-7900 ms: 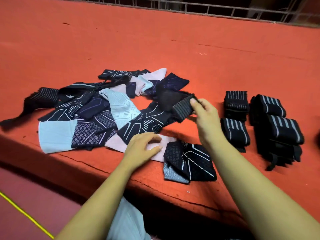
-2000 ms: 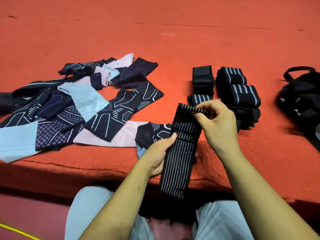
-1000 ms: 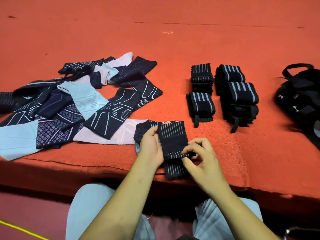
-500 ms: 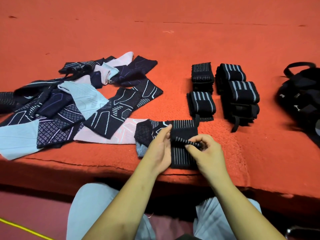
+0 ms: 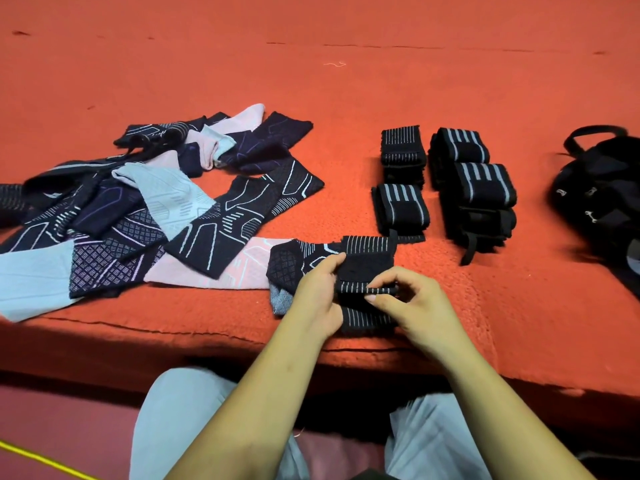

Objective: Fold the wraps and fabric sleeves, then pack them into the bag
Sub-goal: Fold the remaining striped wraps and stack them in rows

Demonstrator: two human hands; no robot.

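**Head view: striped wrap (image 5: 367, 265) held at the near table edge**

The black wrap lies on the red felt table (image 5: 346, 81), overlapping a folded dark sleeve (image 5: 289, 266). The left hand (image 5: 317, 296) grips its left edge. The right hand (image 5: 412, 306) pinches a folded-over strip (thumb against forefinger). Rolled wraps (image 5: 401, 209) sit just beyond, loose sleeves (image 5: 156, 209) lie left, and a black bag (image 5: 602, 195) is far right.

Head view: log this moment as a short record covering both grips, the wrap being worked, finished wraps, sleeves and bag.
left grip: holds left edge of the wrap
right grip: pinches the wrap's folded flap
wrap: black, striped, at near edge of the table
folded wraps: grouped beyond it
sleeves: loose heap, left
bag: black, far right
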